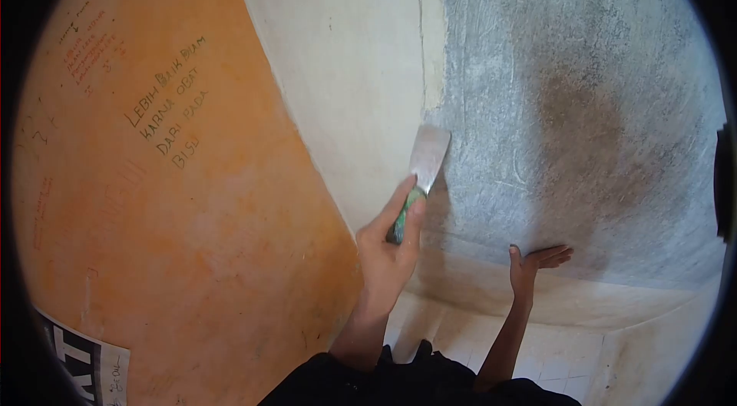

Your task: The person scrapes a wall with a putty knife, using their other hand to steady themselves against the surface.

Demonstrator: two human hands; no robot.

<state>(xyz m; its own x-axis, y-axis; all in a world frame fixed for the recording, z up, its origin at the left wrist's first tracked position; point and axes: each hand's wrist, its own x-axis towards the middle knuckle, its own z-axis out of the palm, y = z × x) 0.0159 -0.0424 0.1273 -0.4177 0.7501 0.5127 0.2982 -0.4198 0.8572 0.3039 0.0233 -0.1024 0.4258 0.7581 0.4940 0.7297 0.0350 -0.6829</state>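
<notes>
My left hand (390, 256) is wrapped round the green and dark handle of a scraper (431, 151). Its flat metal blade points up and lies against or very near the wall, at the border between the cream paint (345, 60) and the bare grey surface (491, 122). A thin vertical crack (421, 37) runs through the cream paint above the blade. Lower and to the right, my right hand (533, 258) rests by the bottom part of the grey surface, fingers stretched out to the right and thumb apart, holding nothing.
An orange wall (230, 214) with handwriting meets the cream wall at a corner on the left. A black and white poster (88, 364) hangs at lower left. Pale floor tiles (556, 356) show below, and a dark object (723, 183) stands at the right edge.
</notes>
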